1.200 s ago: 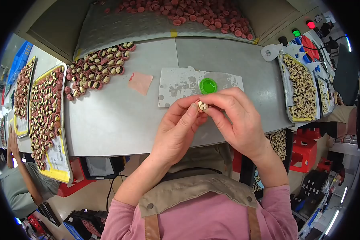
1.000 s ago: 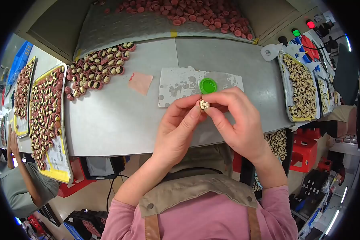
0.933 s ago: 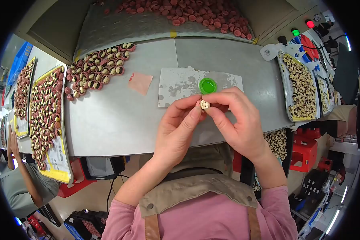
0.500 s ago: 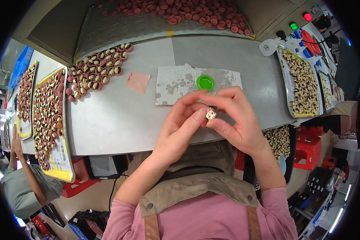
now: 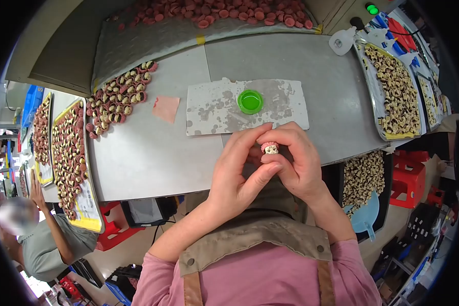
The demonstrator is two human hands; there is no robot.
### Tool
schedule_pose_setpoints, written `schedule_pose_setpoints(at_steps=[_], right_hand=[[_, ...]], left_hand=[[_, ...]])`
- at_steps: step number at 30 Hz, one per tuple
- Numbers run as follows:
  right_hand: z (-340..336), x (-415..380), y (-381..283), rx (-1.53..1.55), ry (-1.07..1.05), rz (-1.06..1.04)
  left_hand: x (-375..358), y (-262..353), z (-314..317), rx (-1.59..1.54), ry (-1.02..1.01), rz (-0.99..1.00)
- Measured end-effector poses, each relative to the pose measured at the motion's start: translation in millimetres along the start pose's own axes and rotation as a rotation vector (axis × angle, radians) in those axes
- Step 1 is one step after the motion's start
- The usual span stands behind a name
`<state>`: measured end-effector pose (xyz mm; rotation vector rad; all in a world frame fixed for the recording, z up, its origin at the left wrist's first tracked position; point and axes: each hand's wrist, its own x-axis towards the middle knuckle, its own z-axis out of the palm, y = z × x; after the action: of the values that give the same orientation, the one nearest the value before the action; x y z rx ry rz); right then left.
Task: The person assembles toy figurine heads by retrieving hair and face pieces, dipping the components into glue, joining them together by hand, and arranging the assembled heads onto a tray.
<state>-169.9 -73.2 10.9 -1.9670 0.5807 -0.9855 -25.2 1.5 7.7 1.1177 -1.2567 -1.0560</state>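
A small cream-and-dark piece (image 5: 271,150) with a pink ruffled paper cup (image 5: 267,145) against its upper side sits between the fingertips of my right hand (image 5: 296,162). My left hand (image 5: 239,166) curls beside it, fingertips meeting those of my right hand; whether it grips anything is hidden. Both hands are over the front edge of the grey table (image 5: 153,168). Just beyond them lies a white, grey-spotted board (image 5: 204,109) bearing a green round dish (image 5: 250,102). A pink paper square (image 5: 165,109) lies left of the board.
Filled pink cups (image 5: 120,94) cover the table's left part, beside a filled tray (image 5: 86,209). Loose pink cups (image 5: 229,13) lie at the back. On the right are a tray of pieces (image 5: 395,97) and a lower bin with a blue scoop (image 5: 364,214). Another person's arm (image 5: 56,229) is far left.
The pink cup now shows against the piece, which has turned in the fingers. My hands have drawn closer together. The view has shifted, revealing more of the blue scoop.
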Motion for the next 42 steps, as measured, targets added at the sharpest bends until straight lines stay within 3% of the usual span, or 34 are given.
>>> schedule_pose_setpoints(at_steps=[6,9,13,16,22,42], right_hand=[[-1.2,-3.7,-4.7,0.049,0.035,0.019],[-1.1,-5.0,0.3,0.027,0.108,-0.073],[-1.2,-4.5,0.4,-0.011,0.084,-0.119],[-3.7,-4.5,0.9,0.022,0.077,-0.090],[-2.3,1.7,-1.4,0.094,0.057,-0.028],[-2.3,-2.5,1.3,0.247,0.046,0.100]], left_hand=[[-4.2,3.1,-6.0,-0.254,-0.032,-0.045],[2.7,20.8,-9.5,-0.516,-0.025,-0.229],[20.2,26.7,-19.0,-0.546,-0.277,-0.475],[19.3,24.2,-13.8,-0.647,-0.189,-0.506],[4.8,11.5,-5.7,-0.733,0.026,-0.417],[4.9,8.0,-5.1,-0.706,0.012,-0.375]])
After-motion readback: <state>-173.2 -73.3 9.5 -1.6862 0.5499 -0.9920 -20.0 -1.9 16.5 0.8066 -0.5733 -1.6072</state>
